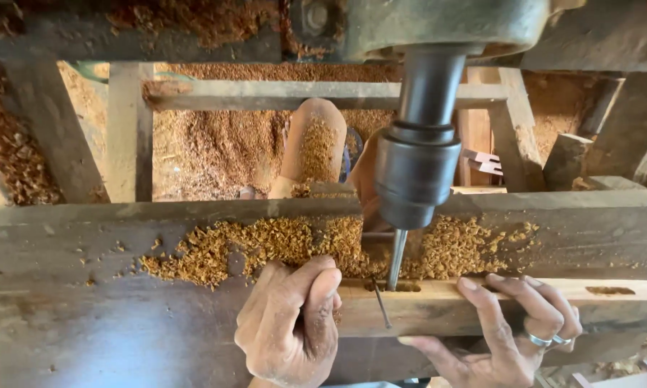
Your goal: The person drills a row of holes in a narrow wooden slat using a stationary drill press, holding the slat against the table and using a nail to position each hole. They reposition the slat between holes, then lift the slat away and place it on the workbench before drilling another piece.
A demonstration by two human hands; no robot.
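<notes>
A pale wooden bar [438,305] lies across a worn machine table [86,316], under a vertical drill bit [396,259] held in a dark chuck [415,176]. The bit tip sits in an oblong slot cut in the bar's top face. My left hand [291,323] is clenched around the bar's left end. My right hand [514,327], with rings on two fingers, grips the bar from the right, fingers over its top and thumb underneath. A second slot [609,290] shows further right on the bar.
Wood shavings [266,248] are heaped along the table behind the bar. The green machine head [438,25] hangs above. Below the table are wooden frame beams [129,136], sawdust on the floor, and a person's shavings-covered leg [315,147].
</notes>
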